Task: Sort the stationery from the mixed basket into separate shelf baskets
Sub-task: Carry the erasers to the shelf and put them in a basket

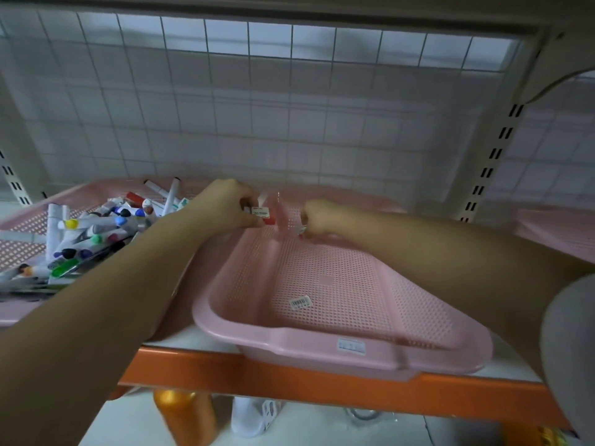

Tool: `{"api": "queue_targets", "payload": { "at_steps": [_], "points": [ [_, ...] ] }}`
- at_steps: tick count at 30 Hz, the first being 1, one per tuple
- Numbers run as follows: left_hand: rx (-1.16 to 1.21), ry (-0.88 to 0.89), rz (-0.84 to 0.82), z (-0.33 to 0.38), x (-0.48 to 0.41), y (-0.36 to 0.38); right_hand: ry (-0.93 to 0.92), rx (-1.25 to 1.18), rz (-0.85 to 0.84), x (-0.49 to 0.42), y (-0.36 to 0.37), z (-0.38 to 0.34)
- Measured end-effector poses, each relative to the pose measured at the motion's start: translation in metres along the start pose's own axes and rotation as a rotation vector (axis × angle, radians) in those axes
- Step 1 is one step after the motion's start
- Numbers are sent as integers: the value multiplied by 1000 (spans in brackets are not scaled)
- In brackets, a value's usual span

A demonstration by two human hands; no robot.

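Left hand [228,204] pinches a small red-and-white labelled box [262,214] above the far end of the pink perforated plastic basket [322,346], probably to drop it inside. Right hand [322,218] pinches a tiny unclear item [301,232] there too. Capped coloured markers [90,233] lie left of that basket.

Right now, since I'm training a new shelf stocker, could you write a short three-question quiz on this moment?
1. True or false: the left hand pinches a small red and white box.
2. The markers lie in: A) the left pink basket, B) a cardboard carton, C) a glass jar.
3. Fill in: the sticker on the floor of the middle pink basket shows a ____.
Key: 1 true; 2 A; 3 barcode.
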State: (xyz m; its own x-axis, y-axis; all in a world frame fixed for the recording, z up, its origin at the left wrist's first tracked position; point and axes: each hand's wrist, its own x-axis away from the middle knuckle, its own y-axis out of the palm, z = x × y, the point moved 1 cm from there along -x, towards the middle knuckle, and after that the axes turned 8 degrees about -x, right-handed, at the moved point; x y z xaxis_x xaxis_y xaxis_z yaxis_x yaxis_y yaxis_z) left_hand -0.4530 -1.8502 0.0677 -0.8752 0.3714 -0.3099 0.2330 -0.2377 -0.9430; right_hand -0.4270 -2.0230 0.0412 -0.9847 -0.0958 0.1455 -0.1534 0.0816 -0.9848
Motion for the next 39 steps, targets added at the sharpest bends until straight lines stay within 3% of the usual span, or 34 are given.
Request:
{"api": "queue_targets", "payload": {
  "at_steps": [6,10,17,26,39],
  "points": [
    [43,4,-8,-3,0,1,-150,-166,139,13,-3,-7],
    [84,-1,-16,-5,1,0,33,-244,209,-21,25,4],
    [116,-6,-19,-6,2,0,27,-296,281,-21,38,6],
    [69,42,-57,21,3,0,-44,-248,92,-8,43,43],
    [61,100,-55,75,2,11,-4,-92,27,24,52,102]
  ]
}}
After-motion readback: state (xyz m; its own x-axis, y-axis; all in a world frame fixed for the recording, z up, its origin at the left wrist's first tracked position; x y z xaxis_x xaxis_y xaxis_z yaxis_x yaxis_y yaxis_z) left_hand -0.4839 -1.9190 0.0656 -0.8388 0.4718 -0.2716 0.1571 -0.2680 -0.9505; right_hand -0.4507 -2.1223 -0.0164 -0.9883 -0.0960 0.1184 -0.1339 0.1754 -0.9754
